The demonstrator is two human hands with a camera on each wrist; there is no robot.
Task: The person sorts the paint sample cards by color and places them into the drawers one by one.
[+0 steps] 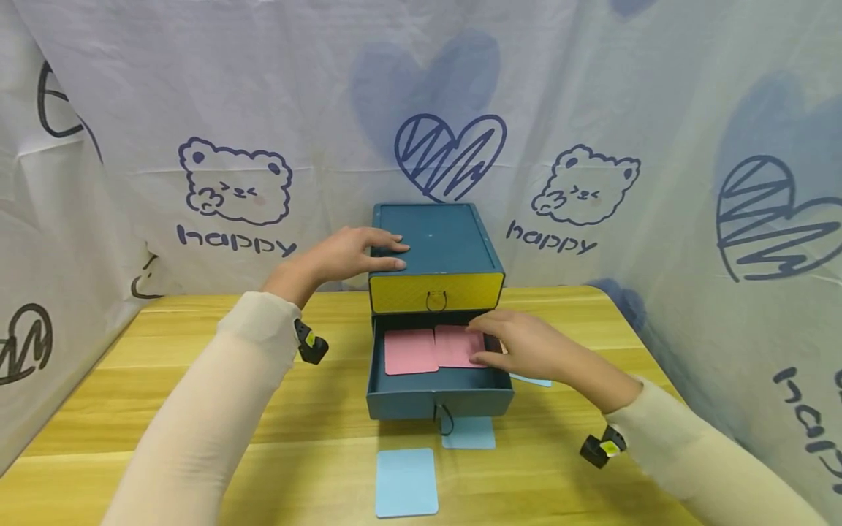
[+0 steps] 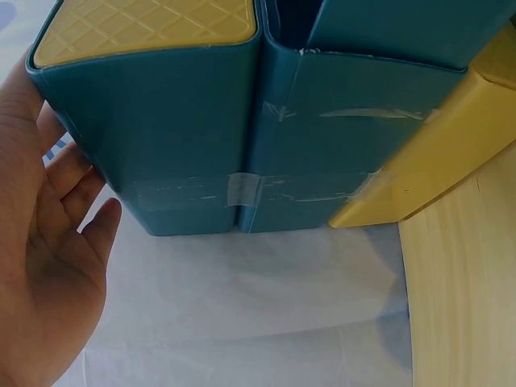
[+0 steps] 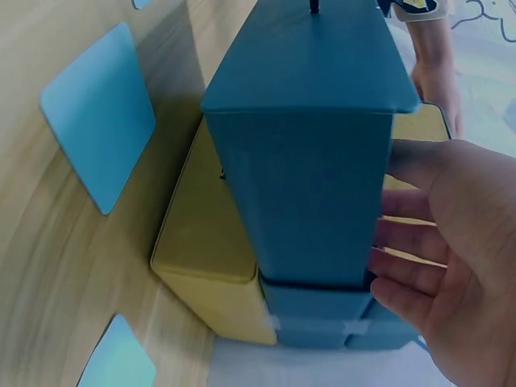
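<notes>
A stacked drawer box (image 1: pixel 437 234) in dark teal and yellow stands on the table. Its middle drawer (image 1: pixel 404 405) is pulled out, with a left pink card (image 1: pixel 409 352) and a right pink card (image 1: pixel 454 345) lying side by side inside. My left hand (image 1: pixel 349 254) rests on the left edge of the box top, fingers spread over it. Over the drawer's right wall reaches my right hand (image 1: pixel 529 347), its fingertips at the right pink card. In the right wrist view the drawer wall (image 3: pixel 306 193) hides part of the fingers.
On the wooden table (image 1: pixel 316 409), one light-blue card (image 1: pixel 406 482) lies in front of the box. Another blue card (image 1: pixel 476 432) is partly under the open drawer, and a third blue card (image 1: pixel 534 380) peeks out at its right. A patterned curtain (image 1: pixel 342 175) hangs behind.
</notes>
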